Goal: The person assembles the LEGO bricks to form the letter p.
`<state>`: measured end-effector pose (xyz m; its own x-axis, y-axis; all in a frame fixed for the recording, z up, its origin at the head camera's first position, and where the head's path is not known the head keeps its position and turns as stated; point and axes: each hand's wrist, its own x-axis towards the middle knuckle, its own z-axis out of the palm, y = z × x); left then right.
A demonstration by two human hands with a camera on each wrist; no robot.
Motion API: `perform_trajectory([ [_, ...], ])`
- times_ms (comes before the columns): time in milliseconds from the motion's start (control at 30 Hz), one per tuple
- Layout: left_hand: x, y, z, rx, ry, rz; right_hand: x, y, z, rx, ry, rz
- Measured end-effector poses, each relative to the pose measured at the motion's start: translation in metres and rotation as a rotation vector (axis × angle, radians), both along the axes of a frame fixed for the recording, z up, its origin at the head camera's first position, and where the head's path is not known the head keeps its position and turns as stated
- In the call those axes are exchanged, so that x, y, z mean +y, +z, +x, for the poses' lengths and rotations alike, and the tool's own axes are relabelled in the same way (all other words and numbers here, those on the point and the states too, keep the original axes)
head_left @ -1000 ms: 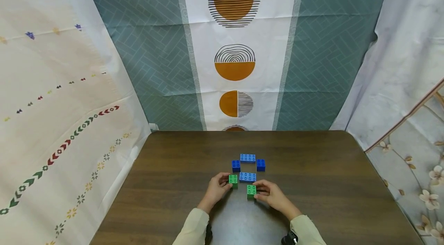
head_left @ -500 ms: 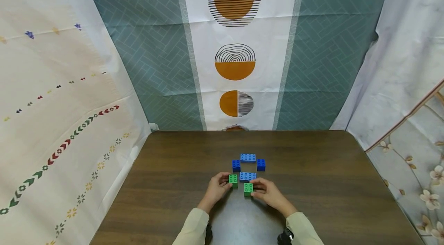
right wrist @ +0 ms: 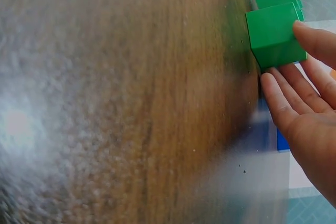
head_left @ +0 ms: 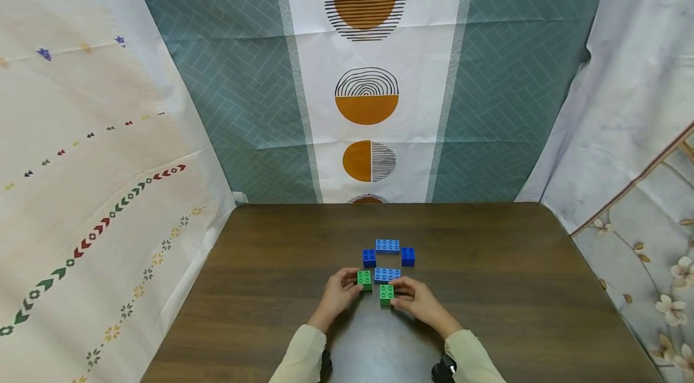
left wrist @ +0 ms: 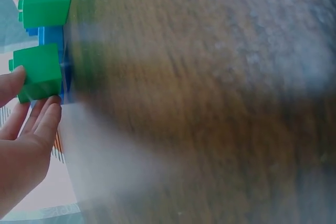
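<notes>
Green brick, pinched in left hand, just left of nearest blue brick; second green brick, pinched in right hand, just in front. Apparently done — arrangement of four blue bricks; apparently outstanding — release of both green ones.

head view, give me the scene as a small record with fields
left hand: pinches left green block
right hand: pinches right green block
light blue: far long block and near long block
dark blue: left short block and right short block, in depth between the long ones
surface: brown table
backdrop: patterned cloth behind the table
</notes>
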<state>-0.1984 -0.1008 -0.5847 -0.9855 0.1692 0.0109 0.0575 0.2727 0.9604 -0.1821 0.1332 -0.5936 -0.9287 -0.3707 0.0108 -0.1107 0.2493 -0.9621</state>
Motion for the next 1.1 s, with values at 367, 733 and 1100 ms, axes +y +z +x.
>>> perform_trajectory([
  [367, 0.002, 0.008, 0.001, 0.052, -0.023, 0.074, -0.001, -0.001, 0.0, -0.004, 0.001, -0.051],
  [733, 0.005, 0.015, 0.009, 0.095, -0.154, 0.172, -0.003, 0.01, 0.004, -0.05, 0.004, -0.041],
  [1100, 0.016, 0.014, 0.01, 0.046, -0.185, 0.162, -0.001, 0.0, 0.002, -0.05, -0.002, -0.044],
])
